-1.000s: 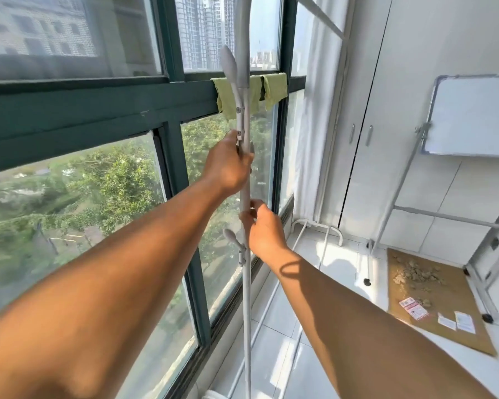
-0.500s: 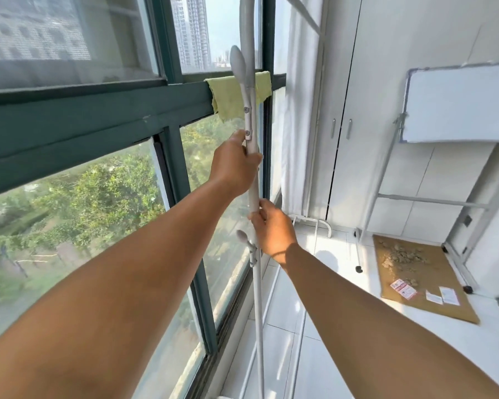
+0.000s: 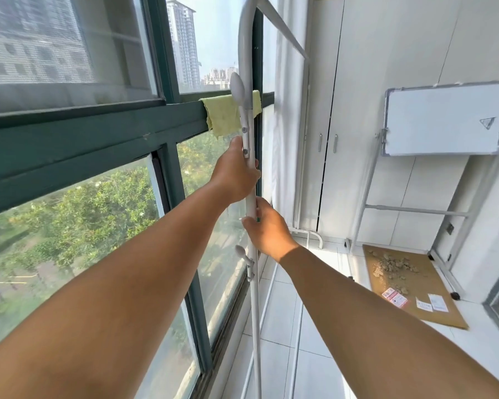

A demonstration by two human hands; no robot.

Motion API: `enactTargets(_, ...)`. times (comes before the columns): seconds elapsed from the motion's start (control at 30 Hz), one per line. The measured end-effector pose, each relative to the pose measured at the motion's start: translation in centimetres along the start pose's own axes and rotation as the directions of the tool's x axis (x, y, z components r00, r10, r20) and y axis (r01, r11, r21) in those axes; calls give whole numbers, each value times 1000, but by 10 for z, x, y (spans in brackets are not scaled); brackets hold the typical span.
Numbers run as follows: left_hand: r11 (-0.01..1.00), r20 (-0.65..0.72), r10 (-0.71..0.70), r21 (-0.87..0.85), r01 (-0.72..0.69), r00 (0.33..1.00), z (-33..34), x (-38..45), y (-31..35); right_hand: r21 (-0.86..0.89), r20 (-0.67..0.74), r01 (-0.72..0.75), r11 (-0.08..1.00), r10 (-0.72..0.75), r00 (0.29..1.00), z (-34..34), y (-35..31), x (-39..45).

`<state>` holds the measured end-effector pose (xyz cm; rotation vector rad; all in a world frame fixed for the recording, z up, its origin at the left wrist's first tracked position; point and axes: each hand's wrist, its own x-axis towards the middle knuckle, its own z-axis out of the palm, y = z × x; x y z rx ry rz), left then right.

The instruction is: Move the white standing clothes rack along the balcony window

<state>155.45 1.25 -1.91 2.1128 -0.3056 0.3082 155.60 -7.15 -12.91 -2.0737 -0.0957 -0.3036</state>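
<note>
The white standing clothes rack (image 3: 254,306) rises close to the green-framed balcony window (image 3: 104,136). Its near upright runs from the floor past the top of view, and its top bar slants away to the right. My left hand (image 3: 235,175) is wrapped around the upright just below a white hook bracket. My right hand (image 3: 268,228) grips the same upright a little lower, above a second small hook. The rack's far foot rests on the white floor tiles near the cupboard.
A yellow-green cloth (image 3: 224,115) hangs over the window's crossbar behind the pole. White cupboard doors (image 3: 355,139) close off the far end. A whiteboard on a stand (image 3: 444,119) and a cardboard sheet (image 3: 409,283) with rubble and papers sit on the right.
The rack and both hands have shifted forward along the window. The pole now covers more of the hanging cloth, and the cupboard looks nearer.
</note>
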Motion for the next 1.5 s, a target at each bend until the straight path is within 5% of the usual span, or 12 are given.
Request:
enactTargets(0.2, 998, -1, 33, -61, -33, 999, -9, 1, 8, 31, -104, 20, 999, -17, 994, -2, -21, 4)
enactTargets(0.4, 1000, -31, -3, -9, 3, 1000, -6, 4, 10, -142, -116, 98, 985, -115, 987, -7, -25, 2)
enactTargets(0.7, 999, -48, -37, -1, 37, 998, -2, 3, 8, -136, -87, 27, 990, -39, 995, -7, -32, -3)
enactTargets(1.03, 994, -62, -79, -78, 74, 995, -1, -11, 11, 14, -7, -89, 996, 90, 996, -18, -51, -19)
enactTargets(1.27, 982, -54, -152, -118, 145, 987, -4, -45, 28, 92, -91, -109, 990, 118, 989, -48, -69, -44)
enactTargets(1.5, 981, -247, -163, -146, 130, 955, 7, -107, 63, 197, -205, 4, 980, 37, 978, -96, -87, -103)
